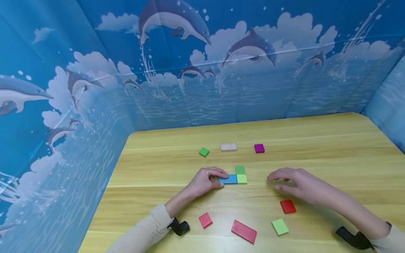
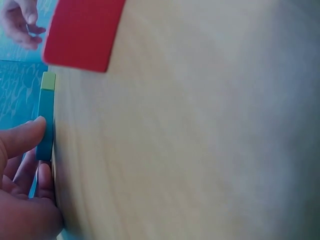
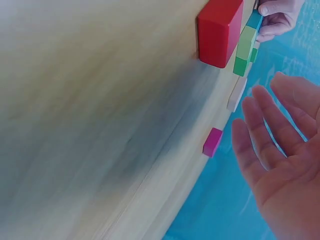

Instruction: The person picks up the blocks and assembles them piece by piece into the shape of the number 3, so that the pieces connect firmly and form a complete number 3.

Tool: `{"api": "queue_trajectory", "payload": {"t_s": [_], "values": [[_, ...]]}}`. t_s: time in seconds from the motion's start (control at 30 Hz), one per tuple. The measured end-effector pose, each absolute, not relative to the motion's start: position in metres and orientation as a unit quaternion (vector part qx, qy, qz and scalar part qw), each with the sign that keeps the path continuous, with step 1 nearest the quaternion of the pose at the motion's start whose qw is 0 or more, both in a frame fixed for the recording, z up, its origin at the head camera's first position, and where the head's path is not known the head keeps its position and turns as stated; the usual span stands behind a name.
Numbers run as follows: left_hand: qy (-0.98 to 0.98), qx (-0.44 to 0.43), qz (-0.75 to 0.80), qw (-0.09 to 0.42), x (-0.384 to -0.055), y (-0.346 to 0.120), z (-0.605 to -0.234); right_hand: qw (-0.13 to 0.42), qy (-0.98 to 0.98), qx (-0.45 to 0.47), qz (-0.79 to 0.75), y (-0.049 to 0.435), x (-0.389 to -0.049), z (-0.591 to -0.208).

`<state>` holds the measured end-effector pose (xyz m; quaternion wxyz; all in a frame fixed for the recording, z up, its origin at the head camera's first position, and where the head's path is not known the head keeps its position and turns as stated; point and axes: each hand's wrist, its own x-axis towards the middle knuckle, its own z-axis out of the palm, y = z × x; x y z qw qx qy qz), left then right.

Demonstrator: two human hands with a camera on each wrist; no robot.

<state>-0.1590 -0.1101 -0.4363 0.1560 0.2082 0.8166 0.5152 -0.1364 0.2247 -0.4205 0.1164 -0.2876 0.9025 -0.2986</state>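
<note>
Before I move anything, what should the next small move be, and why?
I'd probably lower the right hand to pinch the red block: that hand is empty, and this loose block lies close by it in the head view. The left hand holds the blue block against the lime block, so it seems best kept there.

Curtained-off workspace, dolphin-print cloth hangings (image 1: 202, 102), wood-grain table (image 1: 322, 144)

Left grip (image 1: 207, 181): pinching left end of blue block (image 1: 230, 179) | left forearm (image 1: 145, 226): sleeved, below-left of block | right grip (image 1: 292, 182): relaxed, loosely bent, right of block | right forearm (image 1: 351, 211): largely bare, below-right.
</note>
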Motion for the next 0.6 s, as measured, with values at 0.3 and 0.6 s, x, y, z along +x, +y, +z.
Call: {"api": "queue_trajectory", "payload": {"t_s": [0.3, 0.6], "values": [[0.818, 0.212, 0.511, 0.158, -0.159, -0.11, -0.436, 0.152, 0.88, -0.305, -0.332, 0.242, -0.122, -0.423], [0.819, 0.214, 0.509, 0.159, -0.159, -0.111, -0.436, 0.186, 0.862, -0.315, -0.35, 0.258, -0.114, -0.432]]}}
